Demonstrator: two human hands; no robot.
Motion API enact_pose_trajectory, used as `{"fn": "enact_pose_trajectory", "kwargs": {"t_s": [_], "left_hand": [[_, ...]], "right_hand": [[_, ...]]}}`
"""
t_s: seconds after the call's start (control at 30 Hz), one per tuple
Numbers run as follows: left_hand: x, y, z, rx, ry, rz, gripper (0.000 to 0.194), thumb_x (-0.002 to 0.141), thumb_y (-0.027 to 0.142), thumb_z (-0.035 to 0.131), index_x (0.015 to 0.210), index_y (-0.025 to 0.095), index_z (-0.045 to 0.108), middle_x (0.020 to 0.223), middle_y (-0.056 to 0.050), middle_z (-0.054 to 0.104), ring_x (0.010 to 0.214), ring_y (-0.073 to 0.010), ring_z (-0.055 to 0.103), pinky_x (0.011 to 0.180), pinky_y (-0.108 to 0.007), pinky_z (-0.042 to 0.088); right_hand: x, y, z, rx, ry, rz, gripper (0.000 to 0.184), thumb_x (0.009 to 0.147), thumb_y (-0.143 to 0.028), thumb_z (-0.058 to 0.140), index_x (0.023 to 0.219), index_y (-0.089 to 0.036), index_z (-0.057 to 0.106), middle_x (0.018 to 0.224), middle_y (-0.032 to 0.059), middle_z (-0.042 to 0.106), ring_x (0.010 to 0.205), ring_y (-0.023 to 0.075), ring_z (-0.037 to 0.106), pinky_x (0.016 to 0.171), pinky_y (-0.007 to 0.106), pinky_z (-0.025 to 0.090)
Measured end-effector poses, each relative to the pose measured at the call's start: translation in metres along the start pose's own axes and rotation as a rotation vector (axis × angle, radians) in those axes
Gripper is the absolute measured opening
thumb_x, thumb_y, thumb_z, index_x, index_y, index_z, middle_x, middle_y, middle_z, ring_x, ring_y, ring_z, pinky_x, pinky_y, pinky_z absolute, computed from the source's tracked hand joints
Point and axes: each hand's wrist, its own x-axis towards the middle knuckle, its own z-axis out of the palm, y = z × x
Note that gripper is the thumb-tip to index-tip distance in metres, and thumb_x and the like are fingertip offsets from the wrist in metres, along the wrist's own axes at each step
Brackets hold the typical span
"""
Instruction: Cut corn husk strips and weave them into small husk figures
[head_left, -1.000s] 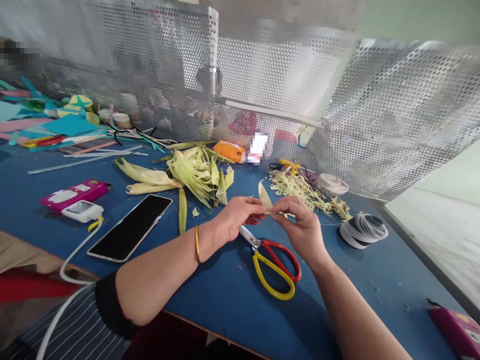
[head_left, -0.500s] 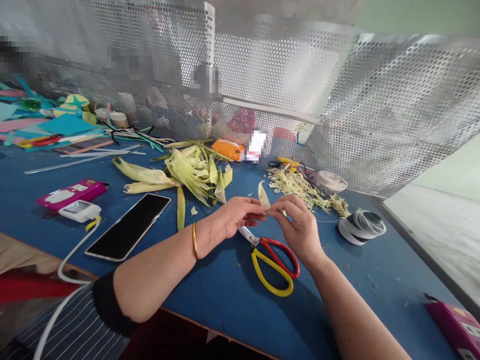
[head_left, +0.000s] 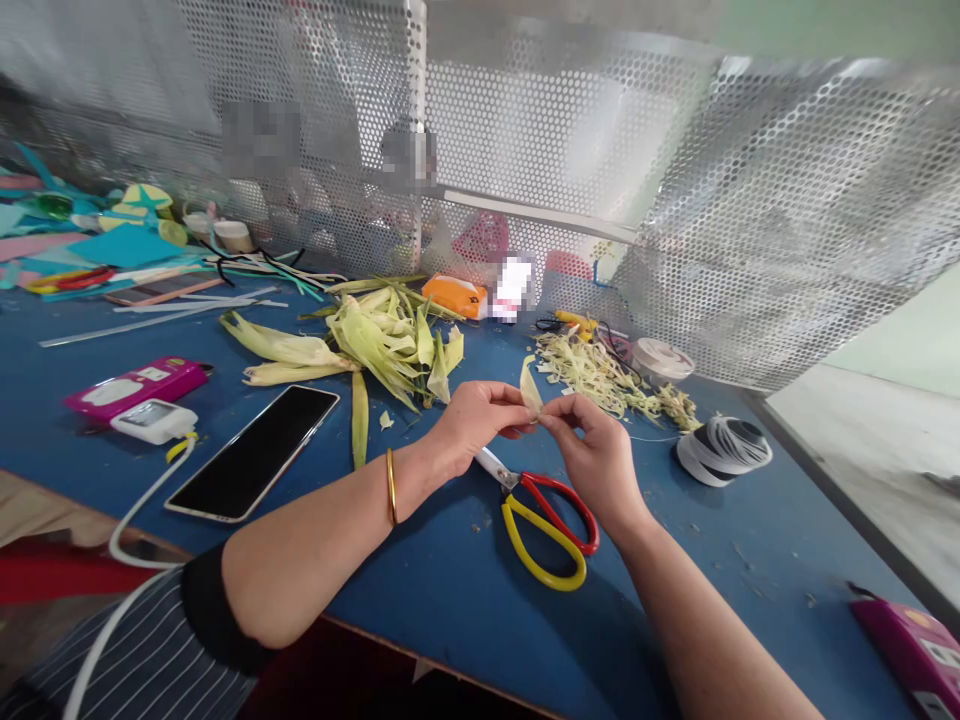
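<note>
Between my two hands is a small pale piece of corn husk point(head_left: 529, 385), its pointed tip standing up above the fingers. My left hand point(head_left: 480, 418) pinches its lower end from the left. From the right, the thumb and forefinger of my right hand point(head_left: 592, 445) close on the same end, close to the left fingertips. Scissors point(head_left: 551, 530) with one red and one yellow handle lie just below the hands, the blades partly under my left hand. A heap of green corn husks point(head_left: 382, 335) sits beyond my left hand, and thin shredded husk strips point(head_left: 589, 375) lie beyond my right.
A black-screened phone point(head_left: 255, 450) and a magenta device point(head_left: 135, 388) with a white cable lie at left. On the right stand a spool of grey-white thread point(head_left: 724, 450) and a tape roll point(head_left: 661, 360). An orange packet point(head_left: 454, 296) is near the perforated metal screen point(head_left: 540, 140).
Both hands stay together on the husk piece. The right fingers have shifted slightly and the left fingers have curled in more. The view has moved a little.
</note>
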Motion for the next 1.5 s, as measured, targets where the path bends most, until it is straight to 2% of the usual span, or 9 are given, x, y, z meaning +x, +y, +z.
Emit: {"fn": "enact_pose_trajectory", "kwargs": {"t_s": [0.13,0.3,0.4,0.5,0.7,0.83,0.97,1.27,1.5], "left_hand": [[0.001,-0.001,0.0,-0.001,-0.012,-0.02,0.004,0.073,0.009,0.069,0.073,0.012,0.07,0.065,-0.002,0.068,0.06,-0.0098,0.063,0.065,-0.024,0.05],[-0.002,0.0,0.004,-0.009,-0.023,-0.023,0.006,0.077,0.011,0.064,0.075,0.012,0.07,0.069,-0.004,0.07,0.068,-0.0131,0.067,0.066,-0.025,0.051],[-0.005,0.002,0.006,-0.007,-0.014,-0.007,0.005,0.072,0.014,0.073,0.076,0.012,0.069,0.072,-0.003,0.069,0.067,-0.0124,0.065,0.065,-0.024,0.05],[-0.006,0.003,0.008,0.004,0.0,0.018,0.015,0.065,0.009,0.078,0.076,0.012,0.069,0.071,-0.001,0.069,0.064,-0.0102,0.062,0.063,-0.023,0.049],[-0.006,0.004,0.008,0.05,-0.011,0.026,0.015,0.069,0.0,0.069,0.079,0.011,0.07,0.07,-0.002,0.07,0.066,-0.0104,0.063,0.067,-0.023,0.051],[-0.005,0.007,0.008,0.017,0.005,0.004,0.011,0.073,0.002,0.068,0.08,0.011,0.069,0.071,-0.003,0.07,0.065,-0.0107,0.065,0.066,-0.024,0.052],[-0.004,0.006,0.006,0.031,0.001,0.025,0.013,0.073,0.002,0.067,0.082,0.011,0.067,0.069,-0.003,0.07,0.064,-0.0107,0.065,0.065,-0.023,0.052],[0.001,-0.003,-0.005,0.36,-0.049,0.244,0.021,0.071,0.013,0.069,0.092,0.018,0.067,0.082,-0.004,0.075,0.08,-0.0186,0.071,0.073,-0.027,0.054],[0.0,0.0,-0.006,0.443,-0.045,0.266,0.022,0.071,0.012,0.066,0.091,0.019,0.068,0.081,-0.003,0.075,0.077,-0.0179,0.071,0.07,-0.025,0.053]], "right_hand": [[0.003,-0.001,-0.001,0.092,0.026,0.04,0.009,0.08,-0.029,0.063,0.082,-0.021,0.058,0.074,-0.0003,0.064,0.069,0.0158,0.058,0.068,0.029,0.046],[0.005,0.001,-0.004,0.13,0.034,0.094,0.016,0.077,-0.032,0.066,0.087,-0.021,0.058,0.071,0.0004,0.065,0.068,0.0176,0.06,0.067,0.032,0.046],[0.005,0.003,-0.004,0.14,0.028,0.108,0.016,0.076,-0.03,0.066,0.088,-0.021,0.058,0.071,0.0,0.065,0.067,0.017,0.059,0.066,0.031,0.045],[0.005,0.004,-0.004,0.223,0.01,0.182,0.019,0.073,-0.032,0.069,0.086,-0.021,0.06,0.067,-0.0014,0.062,0.061,0.0152,0.055,0.06,0.029,0.042],[0.01,0.003,-0.005,0.469,-0.053,0.322,0.022,0.067,-0.035,0.075,0.074,-0.019,0.061,0.063,-0.0025,0.06,0.059,0.0132,0.054,0.059,0.028,0.043],[0.012,0.001,-0.01,0.517,-0.117,0.316,0.026,0.065,-0.036,0.078,0.08,-0.019,0.066,0.071,-0.0006,0.066,0.066,0.0143,0.059,0.064,0.029,0.046],[0.013,0.003,-0.013,0.44,-0.212,0.313,0.025,0.066,-0.04,0.078,0.076,-0.018,0.07,0.07,0.0014,0.068,0.066,0.0152,0.057,0.064,0.029,0.045],[0.011,0.008,-0.008,0.436,-0.194,0.301,0.028,0.065,-0.045,0.078,0.073,-0.019,0.071,0.069,0.0019,0.067,0.065,0.0151,0.056,0.063,0.03,0.046],[0.01,0.007,-0.007,0.492,-0.191,0.299,0.028,0.063,-0.042,0.082,0.072,-0.019,0.068,0.067,0.0004,0.065,0.063,0.0138,0.055,0.062,0.028,0.045]]}}
